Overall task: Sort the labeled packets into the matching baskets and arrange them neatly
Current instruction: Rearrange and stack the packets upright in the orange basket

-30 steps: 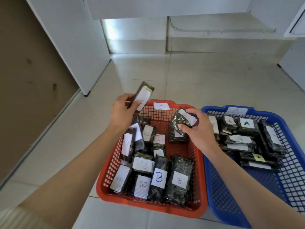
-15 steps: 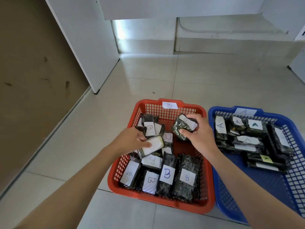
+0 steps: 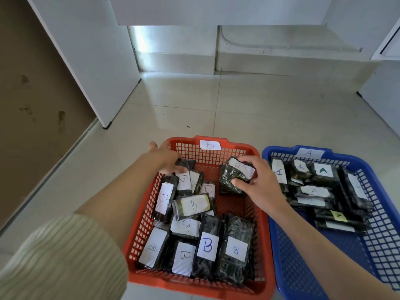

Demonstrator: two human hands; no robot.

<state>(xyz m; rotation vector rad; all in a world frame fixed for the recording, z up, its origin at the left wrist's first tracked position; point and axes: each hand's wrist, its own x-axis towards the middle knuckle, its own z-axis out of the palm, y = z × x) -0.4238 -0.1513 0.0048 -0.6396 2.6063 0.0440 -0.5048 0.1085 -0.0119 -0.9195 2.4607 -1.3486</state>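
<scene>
Left hand: My left hand (image 3: 166,158) lies over the far-left corner of the red plastic mesh basket (image 3: 263,224), with the fingers down among the dark packets at the back. I cannot tell whether it grips one or only touches them.
Right hand: My right hand (image 3: 258,185) is closed round a dark foil packet with a white B label (image 3: 234,173). The thumb is on its near face and the fingers are over its top.
Held packet position: It is inside the red basket, at the far right, tilted with the label up.
Red basket contents: A front row of B packets (image 3: 207,245) lies side by side. Behind it, a packet with a yellow-edged B label (image 3: 193,205) lies askew across others.
Blue basket: The blue plastic mesh basket (image 3: 273,245), tagged A, sits just beside the red one on my right. It holds the A-labelled packets (image 3: 322,171).
Step, judged: I am seating the held B packet and straightening the back rows.
Risk, misplacement: The held packet is near the shared basket walls. A careless release towards the right could drop it among the A packets.
Risk, slip: The foil looks slick, so a loose pinch may let the packet twist and land label down.
Risk, disorder: Pushing the back packets with my left hand may shove the askew packet onto the front row and undo that row.
Risk, misreading: Several labels face away or upside down, so a letter could be misjudged.
</scene>
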